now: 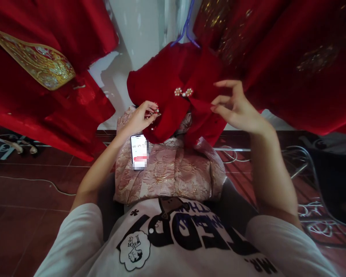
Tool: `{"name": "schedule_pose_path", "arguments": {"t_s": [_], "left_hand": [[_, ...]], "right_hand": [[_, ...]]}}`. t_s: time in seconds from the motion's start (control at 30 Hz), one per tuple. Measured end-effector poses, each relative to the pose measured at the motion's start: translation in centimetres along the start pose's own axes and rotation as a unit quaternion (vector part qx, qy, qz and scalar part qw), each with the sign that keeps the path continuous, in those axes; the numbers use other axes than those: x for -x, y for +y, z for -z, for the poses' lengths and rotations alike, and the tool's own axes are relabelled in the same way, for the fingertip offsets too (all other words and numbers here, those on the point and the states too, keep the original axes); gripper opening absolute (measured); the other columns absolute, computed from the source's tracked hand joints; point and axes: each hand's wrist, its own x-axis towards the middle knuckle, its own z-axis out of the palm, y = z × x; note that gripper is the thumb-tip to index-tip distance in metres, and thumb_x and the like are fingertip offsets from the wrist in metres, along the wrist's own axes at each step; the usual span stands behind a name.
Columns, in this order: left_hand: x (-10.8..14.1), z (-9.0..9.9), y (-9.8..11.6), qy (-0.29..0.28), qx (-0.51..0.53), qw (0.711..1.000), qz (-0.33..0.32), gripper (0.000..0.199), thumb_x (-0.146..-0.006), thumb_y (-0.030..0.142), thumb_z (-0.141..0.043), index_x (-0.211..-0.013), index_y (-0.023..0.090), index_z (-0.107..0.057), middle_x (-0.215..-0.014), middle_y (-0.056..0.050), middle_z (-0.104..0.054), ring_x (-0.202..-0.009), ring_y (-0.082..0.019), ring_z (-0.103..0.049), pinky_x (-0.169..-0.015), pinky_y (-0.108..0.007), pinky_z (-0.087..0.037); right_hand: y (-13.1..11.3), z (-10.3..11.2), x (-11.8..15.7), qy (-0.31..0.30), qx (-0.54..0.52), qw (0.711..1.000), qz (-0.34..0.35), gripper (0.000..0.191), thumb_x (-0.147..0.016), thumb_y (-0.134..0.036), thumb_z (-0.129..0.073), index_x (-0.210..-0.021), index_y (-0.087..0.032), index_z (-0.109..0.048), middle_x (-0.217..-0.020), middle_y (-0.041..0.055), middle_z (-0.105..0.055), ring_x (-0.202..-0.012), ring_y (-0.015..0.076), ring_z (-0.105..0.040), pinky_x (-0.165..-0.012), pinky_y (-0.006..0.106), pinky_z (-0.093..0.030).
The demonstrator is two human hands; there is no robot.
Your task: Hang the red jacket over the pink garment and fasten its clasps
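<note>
A red garment (164,84) hangs on a purple hanger (185,30) straight ahead, with a flower-shaped pearl clasp (183,92) at its middle. My left hand (143,118) is closed at the garment's left side, its fingers pinched on a small beaded ornament (155,112). On the right, my right hand (233,105) pinches the edge of a red flap between thumb and a finger, while another finger stretches out above. Pink brocade fabric (161,173) lies over my lap, and a phone (138,152) showing a timer rests on its left part.
Red garments with gold decoration (53,69) hang at the left, and more red cloth (276,77) hangs at the right. A dark chair (334,173) with a metal frame stands at the right. A cable (50,182) runs over the tiled floor; shoes (24,148) stand at the left.
</note>
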Motion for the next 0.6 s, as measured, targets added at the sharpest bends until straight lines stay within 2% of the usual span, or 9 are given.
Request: {"name": "schedule_pose_path", "arguments": {"t_s": [0.13,0.23,0.3,0.4,0.5,0.6], "left_hand": [[0.4,-0.7,-0.2,-0.017,0.019,1.000,0.010,0.036,-0.091,0.009,-0.067,-0.125,0.018,-0.059,-0.127,-0.010,-0.069,-0.106,-0.017,-0.069,-0.093,-0.031,-0.059],[0.4,-1.3,-0.2,-0.030,0.045,0.998,0.031,0.034,-0.090,0.010,-0.067,-0.123,0.017,-0.062,-0.128,-0.011,-0.068,-0.104,-0.017,-0.070,-0.091,-0.029,-0.060],[0.4,-1.5,-0.1,-0.021,0.066,0.997,0.047,0.032,-0.089,0.010,-0.068,-0.121,0.016,-0.063,-0.126,-0.012,-0.068,-0.101,-0.016,-0.071,-0.089,-0.027,-0.061],[0.7,-1.6,0.0,0.007,0.096,0.992,0.077,0.030,-0.089,0.009,-0.066,-0.118,0.017,-0.064,-0.120,-0.011,-0.071,-0.098,-0.015,-0.071,-0.085,-0.025,-0.061],[1.1,-1.5,0.1,0.037,0.119,0.987,0.102,0.029,-0.090,0.008,-0.062,-0.117,0.018,-0.064,-0.116,-0.009,-0.073,-0.097,-0.015,-0.073,-0.083,-0.026,-0.062],[1.4,-1.4,0.0,0.052,0.131,0.983,0.119,0.030,-0.090,0.011,-0.063,-0.119,0.019,-0.064,-0.120,-0.010,-0.073,-0.100,-0.016,-0.073,-0.084,-0.027,-0.063]], "right_hand": [[-3.9,-1.0,-0.4,-0.040,-0.031,0.998,0.044,0.054,-0.087,-0.027,-0.068,-0.131,-0.032,-0.039,-0.087,-0.0024,-0.057,-0.067,0.0116,-0.051,-0.059,0.026,-0.042],[-4.8,-3.6,-1.4,-0.087,-0.021,0.993,0.077,0.056,-0.087,-0.029,-0.068,-0.135,-0.030,-0.039,-0.089,-0.0021,-0.056,-0.069,0.0117,-0.053,-0.062,0.026,-0.045],[-4.2,-5.9,-2.4,-0.098,0.004,0.992,0.086,0.056,-0.088,-0.029,-0.068,-0.137,-0.028,-0.041,-0.089,-0.0012,-0.056,-0.073,0.0135,-0.056,-0.067,0.029,-0.049],[-2.2,-9.4,-4.7,-0.074,0.062,0.991,0.089,0.054,-0.090,-0.025,-0.066,-0.139,-0.023,-0.044,-0.091,0.0022,-0.059,-0.079,0.0172,-0.060,-0.080,0.036,-0.055],[0.2,-12.1,-7.3,-0.014,0.105,0.992,0.064,0.050,-0.090,-0.017,-0.060,-0.138,-0.020,-0.048,-0.090,0.0046,-0.062,-0.085,0.0205,-0.062,-0.089,0.040,-0.056],[1.9,-13.7,-9.2,0.042,0.096,0.994,0.001,0.050,-0.089,-0.014,-0.057,-0.138,-0.019,-0.051,-0.094,0.0063,-0.065,-0.090,0.0220,-0.065,-0.093,0.042,-0.058]]}}
